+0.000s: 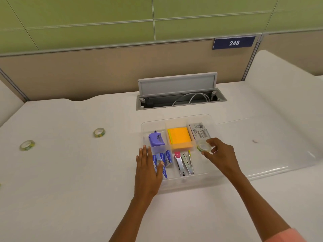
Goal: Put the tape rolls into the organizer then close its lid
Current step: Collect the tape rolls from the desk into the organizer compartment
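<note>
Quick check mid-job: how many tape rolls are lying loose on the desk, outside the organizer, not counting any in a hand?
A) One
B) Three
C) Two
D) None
C: two tape rolls lie on the desk to the left of the organizer, one nearer it and one farther left, while the right hand holds a third roll over the organizer's right side.

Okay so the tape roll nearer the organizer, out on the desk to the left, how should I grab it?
That tape roll lies flat on the desk, hole up. Come from above with the free left hand and pinch the outer rim on opposite sides, or hook one finger into the hole.
</note>
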### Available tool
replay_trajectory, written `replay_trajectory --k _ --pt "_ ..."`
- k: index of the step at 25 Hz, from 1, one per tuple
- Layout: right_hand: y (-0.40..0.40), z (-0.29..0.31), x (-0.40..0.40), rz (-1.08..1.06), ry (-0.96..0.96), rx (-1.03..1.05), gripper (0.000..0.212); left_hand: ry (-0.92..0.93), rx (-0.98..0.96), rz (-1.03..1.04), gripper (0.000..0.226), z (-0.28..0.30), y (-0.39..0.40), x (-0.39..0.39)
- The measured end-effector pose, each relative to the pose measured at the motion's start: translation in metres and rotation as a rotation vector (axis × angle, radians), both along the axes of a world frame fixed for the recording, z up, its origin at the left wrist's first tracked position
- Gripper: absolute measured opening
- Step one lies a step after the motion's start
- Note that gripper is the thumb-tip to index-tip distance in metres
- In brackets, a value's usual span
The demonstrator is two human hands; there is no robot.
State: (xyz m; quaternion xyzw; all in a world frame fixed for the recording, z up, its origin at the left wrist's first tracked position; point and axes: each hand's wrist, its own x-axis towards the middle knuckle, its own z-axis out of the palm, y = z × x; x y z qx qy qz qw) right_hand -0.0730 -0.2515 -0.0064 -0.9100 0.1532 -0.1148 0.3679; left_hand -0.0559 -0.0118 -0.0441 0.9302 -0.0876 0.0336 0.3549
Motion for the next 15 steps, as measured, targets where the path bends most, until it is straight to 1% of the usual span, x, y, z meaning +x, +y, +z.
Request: replay_trajectory --k 2,8,12,15 --pt "0.001 -0.006 0.004 -0.020 0.025 -0.006 0.040 -0.007 -0.002 0.002 0.069 0.000 -0.001 0.000" --pt "0.001 -0.013 0.012 -0.068 0.119 -0.053 0.048 0.016 -0.004 0.001 0.070 -0.002 -0.001 0.000" --pt "0.003 -0.016 0.012 -0.053 0.183 -0.053 0.048 0.006 -0.012 0.010 0.070 -0.002 -0.001 0.000" --pt "0.004 -0.016 0.011 -0.014 0.223 -0.096 0.046 -0.011 -0.009 0.008 0.070 -0.003 -0.002 0.000"
